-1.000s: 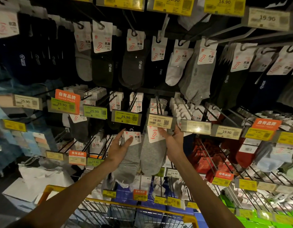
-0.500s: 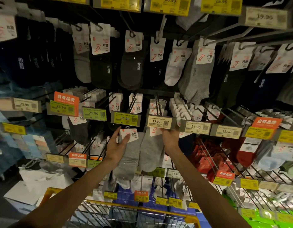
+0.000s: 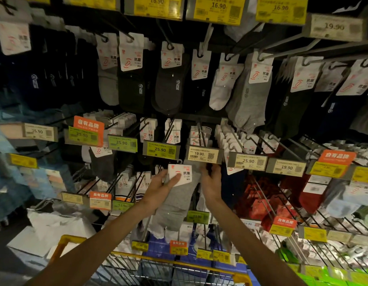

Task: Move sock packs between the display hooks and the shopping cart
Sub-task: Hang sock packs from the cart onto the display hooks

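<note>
Grey sock pack (image 3: 177, 205) pinched in left hand (image 3: 158, 189) grip, thumb on card

Sock pack (image 3: 175, 195) lies in the left hand (image 3: 158, 189), just below the tag (image 3: 203, 154); right hand (image 3: 212, 182) just right of the pack, under that tag; hook (image 3: 201, 134) behind the tag; cart (image 3: 179, 265) below both hands.

The second grey sock pack, whose card the right hand (image 3: 211, 182) pinched a second ago, no longer shows at its fingertips. Those fingers now stand loose just under the price tag (image 3: 203, 155). The left hand (image 3: 158, 188) has carried its sock pack (image 3: 179, 205) rightward, so the card sits just beside the right thumb, with the left thumb across it.
</note>
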